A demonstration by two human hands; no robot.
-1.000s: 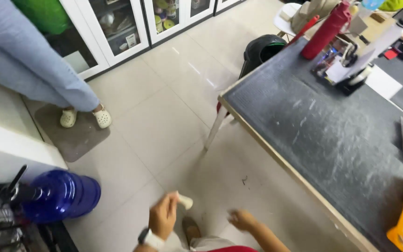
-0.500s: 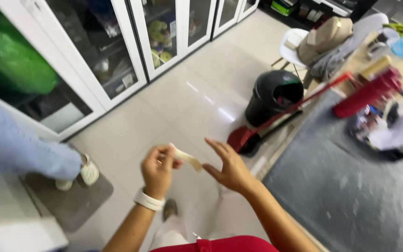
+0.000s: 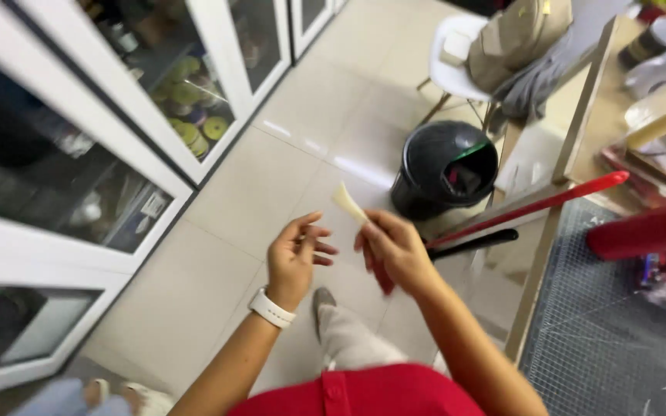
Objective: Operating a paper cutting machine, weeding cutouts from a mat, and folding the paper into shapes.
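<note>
My right hand (image 3: 395,246) is closed on a small pale strip (image 3: 347,202) that sticks up and to the left from my fingers. My left hand (image 3: 296,258), with a white band on the wrist, floats just to the left of it, fingers loosely curled and holding nothing. Both hands are out in front of my red top, over the tiled floor. A black round bin (image 3: 447,166) with an open swing lid stands on the floor a little beyond my right hand.
White glass-door cabinets (image 3: 109,131) run along the left. A table with a dark cutting mat (image 3: 618,339) stands at the right, with a red cylinder (image 3: 649,227) on it. A red and black long-handled tool (image 3: 526,208) leans by the table. A white chair (image 3: 464,65) holds bags.
The pale strip has passed from my left hand into my right. The view has swung toward the bin and cabinets, and the bin is now closer.
</note>
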